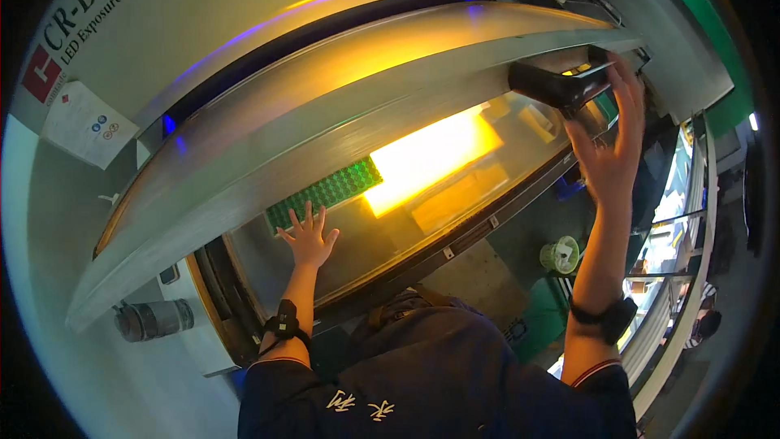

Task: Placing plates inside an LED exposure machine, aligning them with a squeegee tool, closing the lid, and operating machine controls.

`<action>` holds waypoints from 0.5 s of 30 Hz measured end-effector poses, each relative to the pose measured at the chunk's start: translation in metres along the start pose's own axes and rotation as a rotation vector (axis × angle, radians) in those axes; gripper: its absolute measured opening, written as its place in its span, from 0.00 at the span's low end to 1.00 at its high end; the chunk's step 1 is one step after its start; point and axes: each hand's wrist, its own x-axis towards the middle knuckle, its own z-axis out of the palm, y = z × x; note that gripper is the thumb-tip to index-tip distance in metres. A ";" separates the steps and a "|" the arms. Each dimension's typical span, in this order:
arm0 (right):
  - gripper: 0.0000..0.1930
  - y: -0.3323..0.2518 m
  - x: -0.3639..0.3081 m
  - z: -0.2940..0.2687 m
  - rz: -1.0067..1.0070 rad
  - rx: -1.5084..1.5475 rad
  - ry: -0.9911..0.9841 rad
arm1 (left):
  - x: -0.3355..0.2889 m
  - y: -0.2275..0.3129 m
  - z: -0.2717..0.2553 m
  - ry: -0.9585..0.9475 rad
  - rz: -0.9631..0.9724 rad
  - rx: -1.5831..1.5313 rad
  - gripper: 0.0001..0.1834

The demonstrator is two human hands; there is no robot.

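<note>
The left hand (309,237) reaches away from the body, palm down, fingers fanned wide and thumb out to the right. It grasps nothing; its fingertips are at the near edge of the green board (325,191), seemingly touching it. The board lies flat on the bed (370,240), left of the bright yellow lit patch (435,158), along the near edge of the long pale lid (325,126).

The right arm stretches farther, its forearm rising steeply on the right side. The right hand (613,142) is half open, thumb and fingers set apart in a curve about the right end of the black handle (561,85) on the lid. Whether it grips firmly, I cannot tell. Each arm wears a black band (284,325) below the elbow.

Large dark lettering runs across the far left of the machine (244,0), beside a dark red square logo (42,73) with a white mark. Below hangs a white sheet (89,123) with blue round symbols, a small red mark and print too fine to read. Pale characters cross the dark shirt (455,374).
</note>
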 end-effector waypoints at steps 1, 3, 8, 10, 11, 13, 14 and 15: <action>0.30 0.010 0.010 0.007 0.001 -0.003 0.003 | 0.002 0.003 -0.001 0.004 0.002 0.009 0.40; 0.25 0.022 0.021 0.014 0.087 -0.098 -0.060 | 0.003 0.003 0.000 -0.006 -0.003 0.001 0.40; 0.21 0.013 -0.006 -0.002 -0.016 -0.083 -0.081 | -0.011 0.017 0.005 0.121 -0.014 -0.002 0.41; 0.20 0.017 -0.039 -0.013 0.014 -0.080 -0.218 | -0.024 0.060 -0.015 -0.108 -0.015 -0.310 0.42; 0.19 0.019 -0.062 -0.019 0.069 -0.086 -0.290 | -0.037 0.090 -0.043 -0.307 0.009 -0.473 0.39; 0.14 0.023 -0.105 -0.025 0.109 0.013 -0.516 | -0.065 0.149 -0.071 -0.530 0.121 -0.715 0.32; 0.10 0.023 -0.129 -0.023 0.118 -0.001 -0.691 | -0.083 0.174 -0.065 -0.562 0.224 -0.788 0.28; 0.06 0.021 -0.151 -0.017 0.117 -0.012 -0.867 | -0.098 0.190 -0.029 -0.179 0.681 -0.887 0.30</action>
